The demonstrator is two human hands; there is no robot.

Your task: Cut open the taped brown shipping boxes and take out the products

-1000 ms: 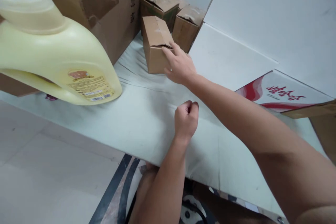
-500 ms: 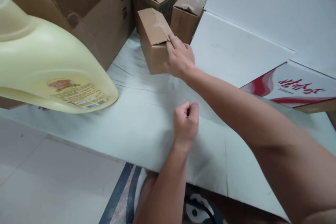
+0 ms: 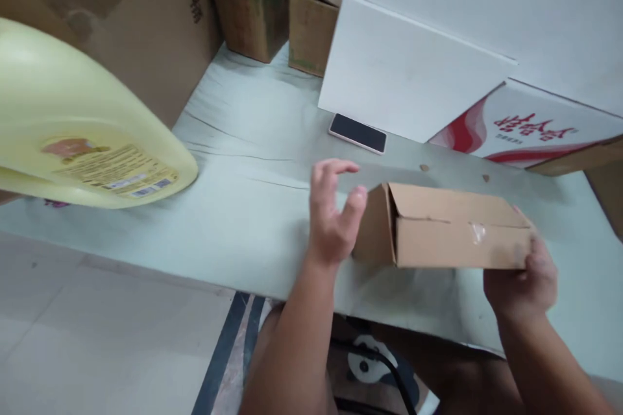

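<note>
My right hand [image 3: 528, 279] grips the right end of a small brown cardboard box [image 3: 438, 230], its fingers partly hidden behind and under it. The box is tilted over the front of the cloth-covered table, with a strip of clear tape on its top flaps. By the box's left end, my left hand [image 3: 333, 214] is raised with thumb and fingers apart and curved, holding nothing. Whether its thumb touches the cardboard I cannot tell.
A phone [image 3: 357, 133] lies on the pale tablecloth [image 3: 243, 207] before a large white box [image 3: 413, 65]. On the left stands a yellow plastic jug [image 3: 97, 123] beside a big carton [image 3: 160, 58]. Two brown boxes [image 3: 250, 6] sit at the back.
My right hand has brought the small box from the back of the table to the front right. My left hand has gone from a fist to open. The phone is now visible.
</note>
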